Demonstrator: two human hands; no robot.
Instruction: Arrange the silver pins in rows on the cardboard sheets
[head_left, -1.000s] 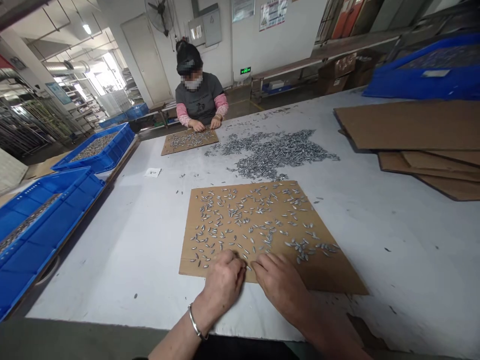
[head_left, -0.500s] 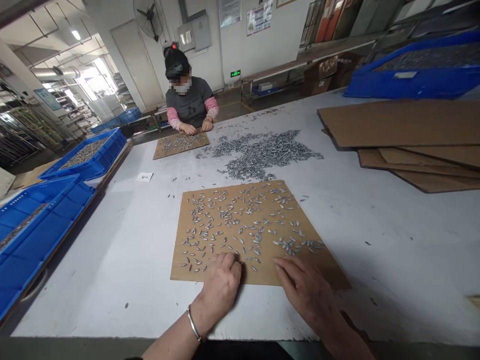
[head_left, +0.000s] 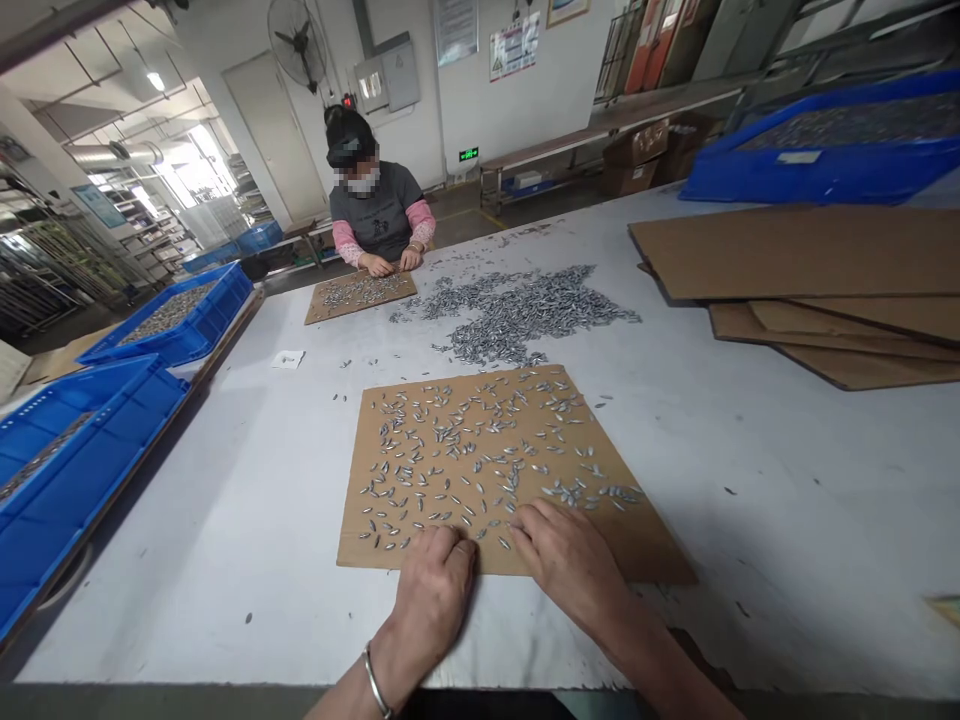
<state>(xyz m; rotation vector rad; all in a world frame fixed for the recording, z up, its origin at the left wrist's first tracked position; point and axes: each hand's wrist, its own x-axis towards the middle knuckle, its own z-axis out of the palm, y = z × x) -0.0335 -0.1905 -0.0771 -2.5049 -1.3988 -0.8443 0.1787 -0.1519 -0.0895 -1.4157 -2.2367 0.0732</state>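
Both of the person's hands are resting on the near edge of a cardboard sheet (head_left: 622,520) that is lying flat on the white worktop (head_left: 787,450), close to its near edge. The left hand (head_left: 433,590), with a metal bracelet (head_left: 373,680) sitting on its wrist, is lying knuckles up with its fingers curled under, the tips pressing among the small metal pieces (head_left: 465,450) at the sheet's near edge; whether its grip is closed on a piece I cannot tell. The right hand (head_left: 568,560) is lying just beside it, palm down, fingers loosely spread and pointing toward the left hand, its fingertips touching the cardboard among the nearest pieces, its grip holding nothing that I can see. The small metal pieces are lying scattered over most of the sheet, thinning toward its near right corner.

Beyond the sheet's far edge a loose heap of the same pieces (head_left: 525,310) is spreading over the middle of the worktop. At the far edge another person (head_left: 375,215) is sitting with both hands on a second cardboard sheet (head_left: 358,296) covered with pieces. Along the left edge blue crates (head_left: 90,450) are standing, and toward the right edge several bare cardboard sheets (head_left: 810,260) are lying stacked, overlapping, with another blue crate (head_left: 817,160) behind them.
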